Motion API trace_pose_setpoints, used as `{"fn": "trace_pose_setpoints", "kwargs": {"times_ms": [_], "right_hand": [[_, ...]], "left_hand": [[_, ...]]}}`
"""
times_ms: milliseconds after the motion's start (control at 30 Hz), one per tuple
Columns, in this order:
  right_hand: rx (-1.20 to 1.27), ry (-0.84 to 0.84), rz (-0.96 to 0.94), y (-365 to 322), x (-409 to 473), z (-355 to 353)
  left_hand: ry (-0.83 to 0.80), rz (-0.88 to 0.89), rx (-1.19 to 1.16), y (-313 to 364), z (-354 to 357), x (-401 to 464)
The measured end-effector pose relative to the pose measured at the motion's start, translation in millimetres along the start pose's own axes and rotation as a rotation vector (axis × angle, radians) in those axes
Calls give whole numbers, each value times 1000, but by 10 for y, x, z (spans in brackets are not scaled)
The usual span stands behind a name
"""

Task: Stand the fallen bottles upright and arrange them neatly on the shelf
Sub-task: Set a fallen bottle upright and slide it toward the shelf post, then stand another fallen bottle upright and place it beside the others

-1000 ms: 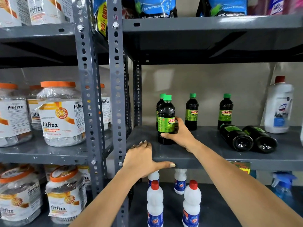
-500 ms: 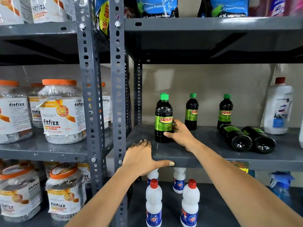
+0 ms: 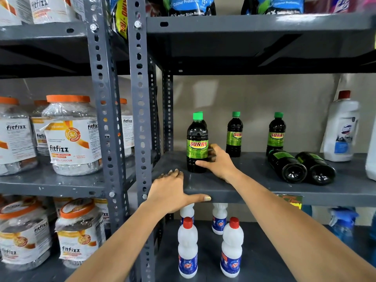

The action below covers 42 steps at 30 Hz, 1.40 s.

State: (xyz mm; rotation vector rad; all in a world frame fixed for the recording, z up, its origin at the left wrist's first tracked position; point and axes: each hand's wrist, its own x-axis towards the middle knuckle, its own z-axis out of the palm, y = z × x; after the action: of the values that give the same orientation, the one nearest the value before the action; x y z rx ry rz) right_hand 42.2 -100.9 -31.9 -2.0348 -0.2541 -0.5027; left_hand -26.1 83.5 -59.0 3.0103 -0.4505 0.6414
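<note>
A dark bottle with a green cap and a green SUNNY label (image 3: 197, 143) stands upright at the front left of the grey shelf (image 3: 254, 192). My right hand (image 3: 218, 161) wraps its lower right side, fingers on the bottle. Another like bottle stands right behind it, mostly hidden. Two more upright ones (image 3: 234, 134) (image 3: 276, 134) stand further back. Two dark bottles (image 3: 286, 165) (image 3: 316, 167) lie on their sides at the right, bases toward me. My left hand (image 3: 168, 193) rests flat on the shelf's front edge, thumb along the lip.
A big white bottle with a red cap (image 3: 340, 129) stands at the shelf's far right. Grey perforated uprights (image 3: 140, 119) border the left. Fitfizz jars (image 3: 71, 135) fill the left rack. White bleach bottles (image 3: 188, 247) stand on the shelf below. Pouches sit on the shelf above.
My right hand has slid the upright bottle a little left and turned it, so its label now faces me. The left hand stayed put.
</note>
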Motion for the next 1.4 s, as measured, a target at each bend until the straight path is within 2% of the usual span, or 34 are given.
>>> {"fn": "trace_pose_setpoints", "kwargs": {"times_ms": [100, 200, 333, 400, 500, 600, 867, 967, 1067, 1133, 1233, 1400], "right_hand": [[21, 21, 38, -15, -28, -5], [85, 210, 38, -74, -127, -100], [-210, 480, -85, -40, -223, -508], [-402, 535, -46, 0, -222, -876], [-654, 446, 223, 100, -198, -1441], [-741, 344, 404, 215, -201, -1811], [-907, 15, 536, 176, -26, -2016], [-862, -86, 610, 136, 78, -2060], [-781, -282, 693, 108, 134, -2059], [-794, -302, 710, 131, 169, -2051], [-875, -240, 671, 200, 186, -2001], [-817, -21, 557, 236, 81, -1956]], "left_hand": [[-40, 29, -9, 34, -35, -35], [-60, 140, 32, 155, -71, -88], [-119, 246, 27, 409, -96, -109], [-152, 257, -1, 569, -108, -54], [-233, 247, -55, 781, -126, 71], [-327, 227, -107, 934, -147, 193], [-396, 177, -187, 965, -114, 305], [-381, 169, -183, 979, -101, 305], [-370, 163, -171, 968, -53, 323], [-363, 159, -165, 966, -31, 333], [-367, 161, -161, 971, -42, 341], [-413, 175, -143, 998, -100, 354]]}}
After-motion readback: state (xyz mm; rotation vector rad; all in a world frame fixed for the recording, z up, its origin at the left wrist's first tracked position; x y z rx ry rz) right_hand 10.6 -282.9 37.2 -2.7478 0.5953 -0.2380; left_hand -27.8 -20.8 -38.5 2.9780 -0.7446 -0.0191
